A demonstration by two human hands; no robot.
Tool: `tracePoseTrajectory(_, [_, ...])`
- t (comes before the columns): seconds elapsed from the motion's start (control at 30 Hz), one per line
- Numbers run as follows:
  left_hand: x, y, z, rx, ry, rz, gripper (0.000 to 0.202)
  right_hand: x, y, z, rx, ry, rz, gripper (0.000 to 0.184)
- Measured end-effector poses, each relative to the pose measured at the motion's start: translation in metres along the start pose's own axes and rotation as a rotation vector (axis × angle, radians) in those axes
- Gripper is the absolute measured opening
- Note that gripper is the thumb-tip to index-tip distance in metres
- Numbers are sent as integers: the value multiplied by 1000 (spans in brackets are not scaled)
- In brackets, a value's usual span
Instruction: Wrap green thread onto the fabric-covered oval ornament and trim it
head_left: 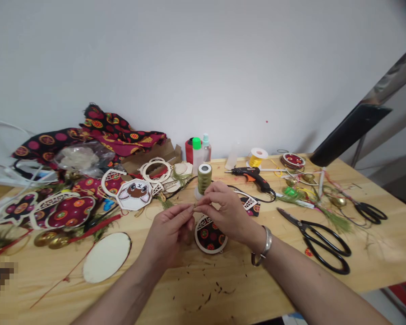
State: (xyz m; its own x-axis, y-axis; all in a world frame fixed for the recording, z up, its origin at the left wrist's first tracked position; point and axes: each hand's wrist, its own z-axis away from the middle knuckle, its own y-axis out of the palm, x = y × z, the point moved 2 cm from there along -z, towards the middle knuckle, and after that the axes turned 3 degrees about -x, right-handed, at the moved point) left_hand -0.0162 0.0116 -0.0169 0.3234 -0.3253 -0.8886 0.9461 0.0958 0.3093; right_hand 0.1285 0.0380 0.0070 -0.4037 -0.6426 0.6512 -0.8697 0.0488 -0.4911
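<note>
My left hand (171,230) and my right hand (223,210) meet above the wooden table (223,289), fingertips pinched together on a thin thread or small piece I cannot make out. Just behind them stands a spool of olive-green thread (204,178). Under my right hand lies a round fabric-covered ornament (209,235) with a white fretwork rim. My right wrist wears a silver bangle (264,246).
Large black scissors (320,241) lie to the right, smaller ones (367,210) farther right. A black glue gun (253,176), a yellow spool (257,158), bottles (198,155), wooden rings (155,169), patterned fabric (115,131), an octagonal animal piece (134,193) and a blank oval (106,257) surround me.
</note>
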Motion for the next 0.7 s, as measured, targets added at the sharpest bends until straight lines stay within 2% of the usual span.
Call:
tracePoseTrajectory(0.17, [-3, 3, 1, -17, 16, -1, 22, 0, 1, 0, -9, -12, 10, 9])
tracePoseTrajectory(0.3, [-3, 4, 2, 7, 17, 1, 21, -1, 1, 0, -9, 42, -17, 9])
tracePoseTrajectory(0.47, [-1, 1, 0, -8, 3, 19, 19, -8, 0, -3, -13, 260, -152, 18])
tracePoseTrajectory(0.6, [0, 0, -1, 4, 11, 32, 18, -13, 1, -5, 90, 433, -312, 12])
tracePoseTrajectory(0.7, [0, -1, -1, -4, 11, 36, 19, -15, 0, -6, 91, 487, -345, 12])
